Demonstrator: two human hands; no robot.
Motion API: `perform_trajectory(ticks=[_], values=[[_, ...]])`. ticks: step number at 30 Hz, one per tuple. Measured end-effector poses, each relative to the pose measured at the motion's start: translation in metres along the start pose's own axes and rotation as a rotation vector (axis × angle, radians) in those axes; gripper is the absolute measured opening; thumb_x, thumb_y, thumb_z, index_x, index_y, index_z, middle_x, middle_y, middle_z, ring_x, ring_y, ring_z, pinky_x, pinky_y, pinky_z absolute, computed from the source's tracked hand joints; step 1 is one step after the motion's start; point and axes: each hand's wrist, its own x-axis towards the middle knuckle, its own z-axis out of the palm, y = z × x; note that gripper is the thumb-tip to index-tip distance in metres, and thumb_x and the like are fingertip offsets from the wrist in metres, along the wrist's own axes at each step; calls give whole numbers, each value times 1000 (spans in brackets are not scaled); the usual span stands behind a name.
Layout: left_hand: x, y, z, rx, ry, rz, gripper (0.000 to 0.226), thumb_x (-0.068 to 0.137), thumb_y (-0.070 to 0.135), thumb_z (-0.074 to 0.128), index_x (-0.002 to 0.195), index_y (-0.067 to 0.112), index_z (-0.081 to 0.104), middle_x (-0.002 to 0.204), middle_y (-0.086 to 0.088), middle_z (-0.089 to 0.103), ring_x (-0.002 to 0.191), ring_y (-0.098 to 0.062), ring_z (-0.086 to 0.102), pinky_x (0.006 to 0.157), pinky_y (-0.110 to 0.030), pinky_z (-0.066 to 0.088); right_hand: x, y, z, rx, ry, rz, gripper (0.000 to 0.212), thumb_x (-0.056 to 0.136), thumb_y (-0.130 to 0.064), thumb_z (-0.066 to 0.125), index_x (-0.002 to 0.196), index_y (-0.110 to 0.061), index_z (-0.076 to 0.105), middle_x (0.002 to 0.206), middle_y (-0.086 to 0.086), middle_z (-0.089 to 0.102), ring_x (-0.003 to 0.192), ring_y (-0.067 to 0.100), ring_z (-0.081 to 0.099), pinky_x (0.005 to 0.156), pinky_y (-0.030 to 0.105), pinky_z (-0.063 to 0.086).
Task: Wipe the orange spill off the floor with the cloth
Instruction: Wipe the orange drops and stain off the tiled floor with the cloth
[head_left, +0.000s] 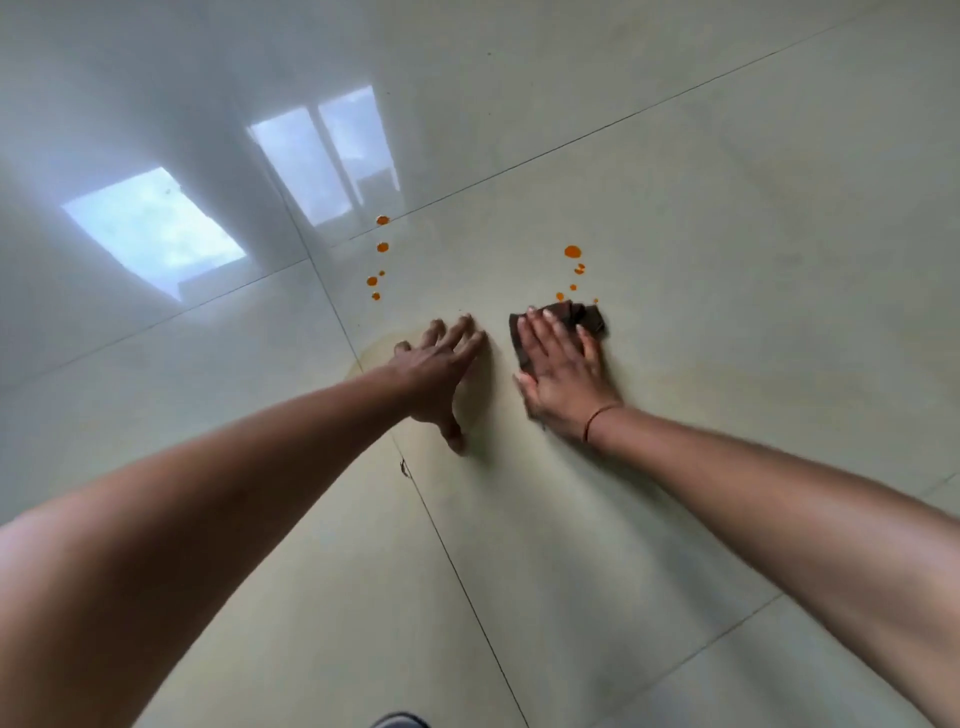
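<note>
Just right of the frame's centre, the right hand (563, 371) lies flat with fingers spread, pressing a dark brown cloth (576, 319) onto the pale tiled floor (727, 234). Its wrist carries a thin band (597, 418). Beside it, the left hand (441, 371) rests open on the floor, fingers splayed, holding nothing. Orange drops (572, 252) sit just above the cloth, and a second line of orange drops (382, 247) runs above the left hand. A faint yellowish smear (371, 356) shows at the left hand's wrist.
</note>
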Motion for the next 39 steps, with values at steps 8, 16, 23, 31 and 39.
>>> perform_trajectory(ticks=[8,16,23,31,39], values=[[35,-8,-20,9,-23,33,161,39,59,89,150,26,-21,157,-1,-29,145,-38,-16,106,-67,25,35,15,-14,102,14,276,64,96,-33,39,152,-21,11,162,-1,7,148,14,4,119,43,4],[33,10,-35,-50,-93,-35,159,48,35,95,148,20,-28,153,-8,-36,141,-47,-21,107,-72,18,-43,6,0,66,-15,-40,63,90,-39,37,149,-19,29,156,1,28,144,17,24,114,49,25],[41,7,-25,-73,-83,-27,163,43,37,96,147,21,-30,153,-7,-38,141,-47,-22,107,-73,14,55,6,-15,87,98,282,64,94,-36,38,152,-19,17,160,0,17,148,16,12,117,46,10],[43,6,-20,-108,-57,-17,164,42,38,96,146,20,-30,152,-6,-39,140,-47,-24,107,-75,11,89,55,-26,66,154,429,61,96,-35,39,151,-19,19,160,0,16,147,14,11,117,42,8],[38,5,-23,-132,-45,-8,159,47,34,95,148,21,-27,154,-5,-36,141,-45,-24,108,-73,9,29,68,-14,41,49,-19,62,92,-40,30,149,-17,27,157,3,27,145,18,21,114,48,22]])
